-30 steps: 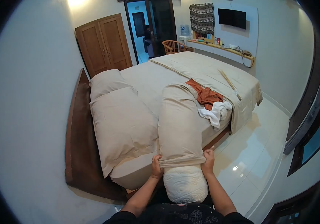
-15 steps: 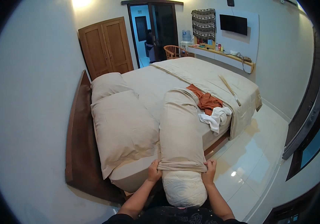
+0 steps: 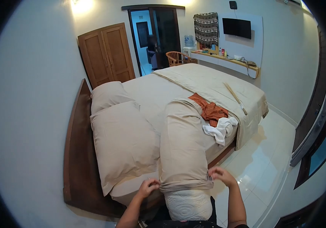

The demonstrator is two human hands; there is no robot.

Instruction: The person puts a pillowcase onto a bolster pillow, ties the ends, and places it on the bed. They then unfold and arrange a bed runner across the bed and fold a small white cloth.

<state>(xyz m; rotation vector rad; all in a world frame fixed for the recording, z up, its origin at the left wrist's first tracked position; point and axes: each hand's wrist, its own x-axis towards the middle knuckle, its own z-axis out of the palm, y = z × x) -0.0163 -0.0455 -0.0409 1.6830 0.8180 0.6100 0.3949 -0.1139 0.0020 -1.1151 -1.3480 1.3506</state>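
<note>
A long pillow (image 3: 189, 205) with a white quilted surface sticks out toward me from a beige pillowcase (image 3: 182, 152), whose opening is bunched around it. The covered part lies on the bed, and the bare end is close to my body. My left hand (image 3: 147, 187) is beside the left edge of the opening, its fingers loosely bent and apart. On the other side, my right hand (image 3: 224, 176) is raised at the right edge with fingers spread. Whether its fingertips still touch the cloth is hard to see.
Two beige pillows (image 3: 125, 148) lie against the wooden headboard (image 3: 77, 159). Orange-brown cloth (image 3: 212, 112), white cloth (image 3: 221, 131) and a stick broom (image 3: 234, 98) rest on the bed (image 3: 144, 87). Tiled floor (image 3: 254, 167) runs along the right. A person (image 3: 152, 51) stands beyond the doorway.
Both hands have loosened from the pillowcase edge and moved slightly outward; the right one has lifted. The pillowcase opening looks more bunched, and the view has tilted up a little.
</note>
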